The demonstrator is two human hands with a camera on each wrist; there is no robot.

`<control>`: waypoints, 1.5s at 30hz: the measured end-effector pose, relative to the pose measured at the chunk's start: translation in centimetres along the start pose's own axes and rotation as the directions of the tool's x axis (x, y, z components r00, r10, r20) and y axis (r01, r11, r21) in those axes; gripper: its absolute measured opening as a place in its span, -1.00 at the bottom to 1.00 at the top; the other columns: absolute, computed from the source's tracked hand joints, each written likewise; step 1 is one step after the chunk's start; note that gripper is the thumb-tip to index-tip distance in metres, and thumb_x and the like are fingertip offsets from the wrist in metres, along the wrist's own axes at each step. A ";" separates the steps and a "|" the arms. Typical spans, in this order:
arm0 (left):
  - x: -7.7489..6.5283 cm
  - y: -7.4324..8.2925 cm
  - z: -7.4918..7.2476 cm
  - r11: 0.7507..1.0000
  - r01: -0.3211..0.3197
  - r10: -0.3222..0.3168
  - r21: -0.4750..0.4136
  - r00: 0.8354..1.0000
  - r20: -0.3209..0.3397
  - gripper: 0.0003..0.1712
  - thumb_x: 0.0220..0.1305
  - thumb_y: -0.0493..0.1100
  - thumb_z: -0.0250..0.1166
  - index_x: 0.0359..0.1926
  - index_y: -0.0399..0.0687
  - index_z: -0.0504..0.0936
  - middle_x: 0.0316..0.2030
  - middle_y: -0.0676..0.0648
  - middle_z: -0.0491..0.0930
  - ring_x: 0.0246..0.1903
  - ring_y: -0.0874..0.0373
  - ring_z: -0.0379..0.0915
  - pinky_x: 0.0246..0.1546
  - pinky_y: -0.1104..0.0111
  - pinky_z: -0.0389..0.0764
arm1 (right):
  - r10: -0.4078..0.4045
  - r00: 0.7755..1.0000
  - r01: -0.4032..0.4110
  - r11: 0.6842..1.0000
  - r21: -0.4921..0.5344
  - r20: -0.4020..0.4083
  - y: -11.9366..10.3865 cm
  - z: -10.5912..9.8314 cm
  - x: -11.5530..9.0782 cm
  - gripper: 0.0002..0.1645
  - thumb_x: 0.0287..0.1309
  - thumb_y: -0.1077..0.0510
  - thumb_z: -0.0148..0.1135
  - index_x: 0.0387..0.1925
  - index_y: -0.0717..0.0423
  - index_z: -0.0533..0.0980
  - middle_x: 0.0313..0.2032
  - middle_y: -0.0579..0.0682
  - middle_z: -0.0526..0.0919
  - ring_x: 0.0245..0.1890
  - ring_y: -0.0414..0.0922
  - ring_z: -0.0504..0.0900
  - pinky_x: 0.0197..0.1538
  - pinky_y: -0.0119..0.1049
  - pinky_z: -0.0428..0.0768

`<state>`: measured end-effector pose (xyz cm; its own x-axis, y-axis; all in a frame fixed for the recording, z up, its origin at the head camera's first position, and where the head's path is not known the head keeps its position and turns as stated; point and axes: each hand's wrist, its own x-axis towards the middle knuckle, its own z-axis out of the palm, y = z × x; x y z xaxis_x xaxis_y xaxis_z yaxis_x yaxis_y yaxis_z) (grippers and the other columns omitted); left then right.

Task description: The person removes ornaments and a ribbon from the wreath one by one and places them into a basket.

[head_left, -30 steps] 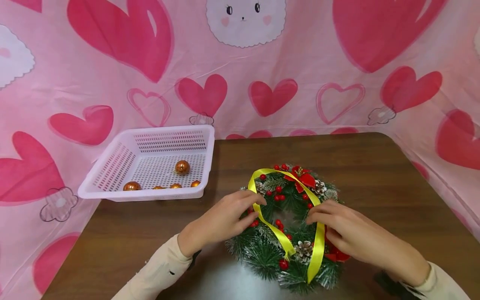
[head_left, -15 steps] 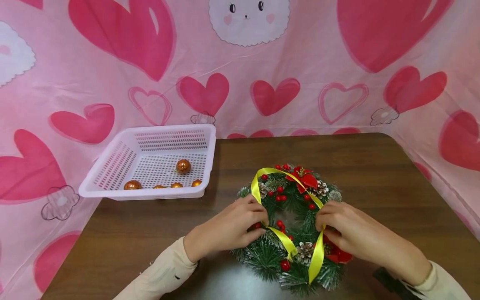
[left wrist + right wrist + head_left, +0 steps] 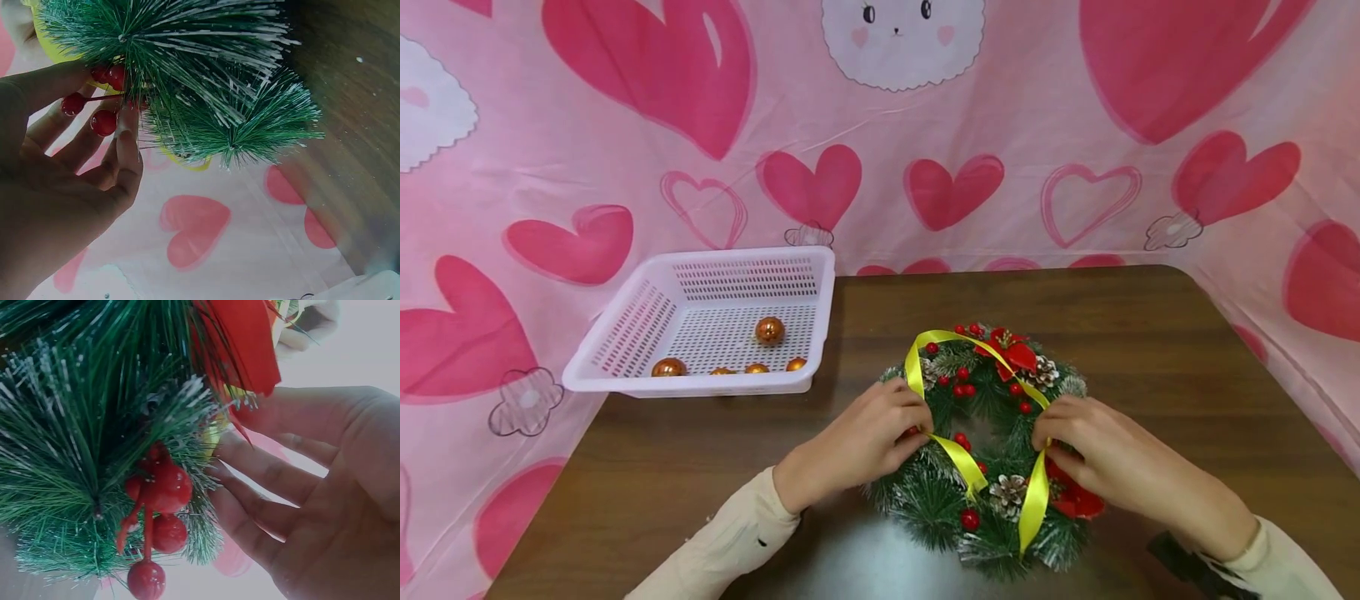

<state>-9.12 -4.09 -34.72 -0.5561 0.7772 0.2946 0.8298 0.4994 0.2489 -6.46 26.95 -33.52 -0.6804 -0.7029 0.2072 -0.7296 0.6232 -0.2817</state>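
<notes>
A green wreath (image 3: 925,508) with red berries, pinecones and red flowers lies on the table, frosted needles at its tips. Over it a yellow ribbon (image 3: 1033,504) forms a loop, its two ends hanging toward the near side. My left hand (image 3: 872,433) pinches the ribbon at the wreath's left side, and my right hand (image 3: 1112,454) pinches it at the right. In the left wrist view, red berries (image 3: 104,122) sit beside the left fingers. The right wrist view has the right fingers (image 3: 269,469) behind needles and a red petal (image 3: 240,347), which partly hide their grip.
A white perforated basket (image 3: 700,387) stands at the back left of the wooden table (image 3: 970,300). Inside it are several shiny orange-gold balls (image 3: 770,331). A pink heart-patterned cloth (image 3: 880,125) hangs behind the table and along its sides.
Both hands have closed their fingers on the ribbon's two sides. The right hand has moved slightly rightward, and the ribbon now bends at both pinches. The wreath keeps its place.
</notes>
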 end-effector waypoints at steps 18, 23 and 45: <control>0.4 0.2 -1.3 0.986 0.046 -0.057 -0.160 0.996 -0.062 -0.94 0.28 -0.28 0.35 -0.24 -0.06 0.69 -0.29 0.09 0.65 -0.23 0.25 0.44 -0.19 0.50 0.54 | 0.016 0.958 -0.023 1.000 -0.021 -0.287 0.2 -0.7 0.1 -0.76 0.03 0.25 0.51 -0.25 -0.06 0.68 -0.28 -0.28 0.65 -0.34 -0.36 0.56 -0.30 -0.45 0.64; 0.4 0.2 -1.7 0.974 0.040 -0.059 -0.224 0.995 -0.081 -0.91 0.27 -0.31 0.35 -0.21 -0.10 0.68 -0.28 0.06 0.66 -0.27 0.26 0.49 -0.20 0.52 0.58 | 0.019 0.943 -0.034 0.999 -0.040 -0.332 0.1 -1.2 0.6 -0.73 -0.01 0.29 0.50 -0.24 -0.01 0.66 -0.32 -0.22 0.71 -0.44 -0.40 0.58 -0.40 -0.43 0.63; -0.2 0.1 -6.0 0.899 0.023 -0.214 -0.437 0.893 -0.395 -0.85 0.26 -0.39 0.30 -0.22 -0.09 0.70 -0.27 0.06 0.72 -0.27 0.29 0.63 -0.17 0.36 0.67 | -0.122 0.915 0.107 0.992 -0.059 -0.384 -0.6 -4.6 3.8 -0.46 0.45 -0.19 -0.07 -0.23 0.12 0.66 -0.33 -0.11 0.73 -0.49 -0.33 0.61 -0.38 -0.50 0.61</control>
<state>-9.21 -6.44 -29.22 -0.6930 0.4360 0.5741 0.7133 0.2996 0.6336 -8.92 25.51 -28.28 -0.5603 -0.5876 0.5838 -0.8012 0.5631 -0.2023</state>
